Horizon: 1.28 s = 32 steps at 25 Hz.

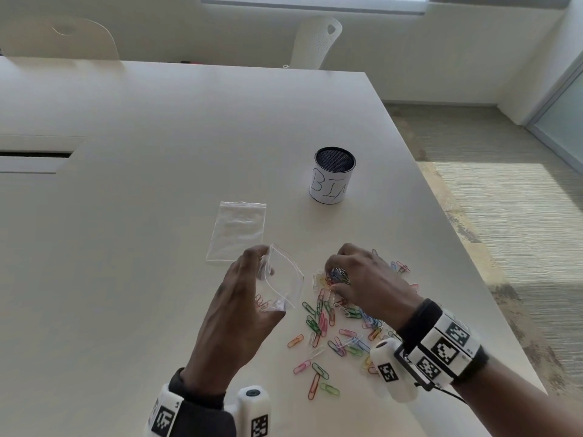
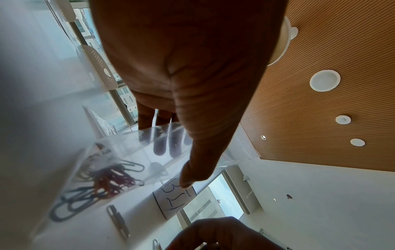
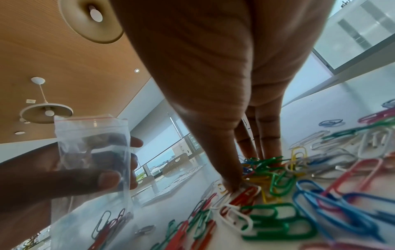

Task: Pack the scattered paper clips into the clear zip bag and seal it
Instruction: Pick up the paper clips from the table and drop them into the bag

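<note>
My left hand holds a small clear zip bag upright just above the table, its mouth spread open, thumb on one wall and fingers on the other. Several clips lie at the bag's bottom. In the right wrist view the bag shows a red zip line on top. My right hand pinches a bunch of coloured paper clips in the scattered pile, thumb and fingers closing on the clips.
A second empty clear zip bag lies flat beyond my left hand. A mesh cup labelled BIN stands farther back on the right. The table's right edge runs close to the clips. Chairs stand behind the table.
</note>
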Each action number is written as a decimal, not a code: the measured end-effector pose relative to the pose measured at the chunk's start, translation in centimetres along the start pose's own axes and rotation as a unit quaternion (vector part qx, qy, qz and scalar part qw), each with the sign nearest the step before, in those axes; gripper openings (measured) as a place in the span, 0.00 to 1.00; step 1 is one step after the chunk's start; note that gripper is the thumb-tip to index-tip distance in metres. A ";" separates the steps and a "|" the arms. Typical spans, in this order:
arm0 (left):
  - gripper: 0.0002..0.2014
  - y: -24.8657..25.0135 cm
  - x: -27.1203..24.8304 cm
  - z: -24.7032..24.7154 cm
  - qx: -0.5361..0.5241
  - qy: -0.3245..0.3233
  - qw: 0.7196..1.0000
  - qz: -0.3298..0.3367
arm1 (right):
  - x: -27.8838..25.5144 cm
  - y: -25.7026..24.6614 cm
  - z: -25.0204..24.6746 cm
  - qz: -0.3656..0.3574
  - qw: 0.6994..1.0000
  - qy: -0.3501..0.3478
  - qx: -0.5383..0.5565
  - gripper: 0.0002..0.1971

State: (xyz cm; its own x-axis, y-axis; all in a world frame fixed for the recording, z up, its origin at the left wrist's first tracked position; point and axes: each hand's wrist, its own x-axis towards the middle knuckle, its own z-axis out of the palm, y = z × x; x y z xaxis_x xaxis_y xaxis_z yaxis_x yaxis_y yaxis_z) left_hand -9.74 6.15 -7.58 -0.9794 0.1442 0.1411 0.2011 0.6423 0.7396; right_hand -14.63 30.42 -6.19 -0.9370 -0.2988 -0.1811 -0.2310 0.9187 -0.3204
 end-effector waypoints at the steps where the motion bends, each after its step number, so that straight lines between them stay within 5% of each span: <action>1: 0.36 0.1 0.0 0.0 -0.003 -0.001 1.000 -0.001 | 0.0 0.0 0.2 -0.002 1.000 0.009 0.003 0.15; 11: 0.37 0.1 -0.2 0.3 -0.012 -0.004 1.000 -0.012 | 0.3 1.3 -0.7 0.016 0.991 0.063 0.119 0.04; 20: 0.38 0.2 -0.3 0.5 0.000 0.005 1.000 -0.015 | -2.8 -3.4 -6.2 0.008 0.898 0.098 0.429 0.08; 26: 0.38 0.3 -0.2 0.6 -0.012 0.019 1.000 -0.016 | -2.3 -8.4 -4.0 -0.041 0.914 0.197 0.351 0.07; 32: 0.39 0.1 -0.4 0.8 -0.018 0.023 0.999 -0.027 | -2.7 -9.8 -1.8 -0.088 0.942 0.195 0.259 0.06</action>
State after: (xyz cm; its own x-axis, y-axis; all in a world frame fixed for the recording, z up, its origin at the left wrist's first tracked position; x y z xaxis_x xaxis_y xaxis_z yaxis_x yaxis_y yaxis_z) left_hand -9.33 6.78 -8.04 -0.9887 0.0755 0.1296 0.1483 0.6207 0.7699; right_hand -10.35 22.73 -0.86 -0.9444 -0.2238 0.2407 -0.3277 0.5841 -0.7426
